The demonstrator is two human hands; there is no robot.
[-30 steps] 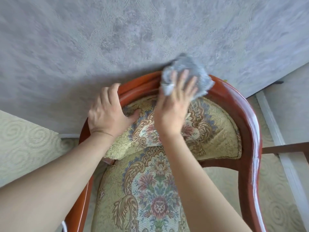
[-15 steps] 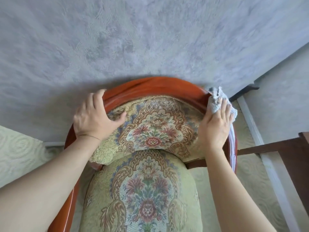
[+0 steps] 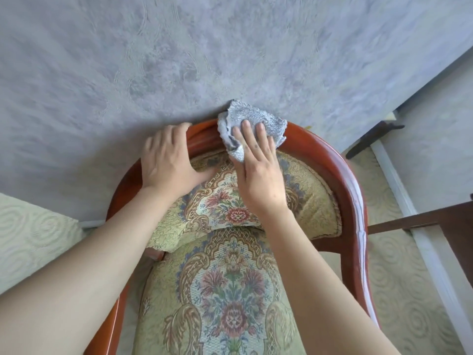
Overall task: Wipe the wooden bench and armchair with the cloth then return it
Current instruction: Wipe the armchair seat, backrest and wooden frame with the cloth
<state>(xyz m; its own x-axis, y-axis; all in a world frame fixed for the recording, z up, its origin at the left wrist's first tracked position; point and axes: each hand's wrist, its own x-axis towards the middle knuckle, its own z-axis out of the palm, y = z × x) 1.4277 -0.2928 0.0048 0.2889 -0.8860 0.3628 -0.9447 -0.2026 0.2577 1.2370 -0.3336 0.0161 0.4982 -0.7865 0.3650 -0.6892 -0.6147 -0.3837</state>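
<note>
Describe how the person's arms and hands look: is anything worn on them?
Both forearms are bare, no sleeves in view. The left hand and right hand wear no gloves, watch or bracelet, and no ring shows. Small dark specks mark the back of the right hand.

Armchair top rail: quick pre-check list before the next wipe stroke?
1. Cloth on the wooden rail: ok.
2. Right hand pressing flat on the cloth: ok.
3. Left hand bracing the rail, apart from the cloth: ok.
4. Rail to the right of the cloth free of obstacles: ok.
5. Rail under the left hand wiped: cannot tell.
6. Bench wiped: cannot tell.
</note>
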